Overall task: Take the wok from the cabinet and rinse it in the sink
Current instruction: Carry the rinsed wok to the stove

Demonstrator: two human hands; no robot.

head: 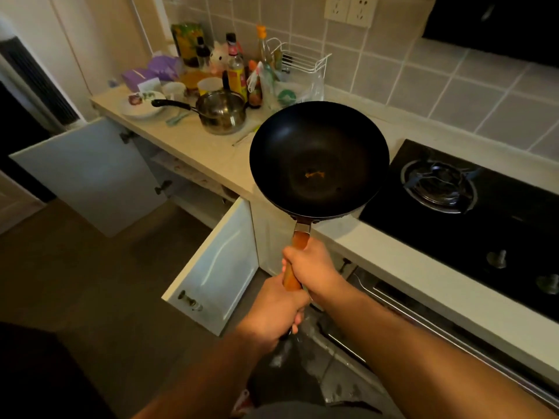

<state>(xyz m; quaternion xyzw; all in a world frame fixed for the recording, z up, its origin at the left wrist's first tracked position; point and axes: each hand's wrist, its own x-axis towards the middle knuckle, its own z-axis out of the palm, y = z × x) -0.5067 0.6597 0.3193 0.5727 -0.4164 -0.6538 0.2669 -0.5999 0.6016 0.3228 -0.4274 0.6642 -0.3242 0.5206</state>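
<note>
A black wok [319,158] with a wooden handle hangs in the air over the counter's front edge, held level with its bowl facing up. A small orange speck lies at its bottom. My right hand [311,267] grips the upper part of the handle. My left hand [276,313] grips the lower end, just below the right. Both doors of the white cabinet [217,267] under the counter stand open to the left of my hands. No sink is in view.
A black gas stove [438,182] is set in the counter on the right. At the back left stand a steel saucepan [222,111], a white bowl [142,104], several bottles [236,71] and a wire rack [302,60]. An oven front [423,316] runs below the stove.
</note>
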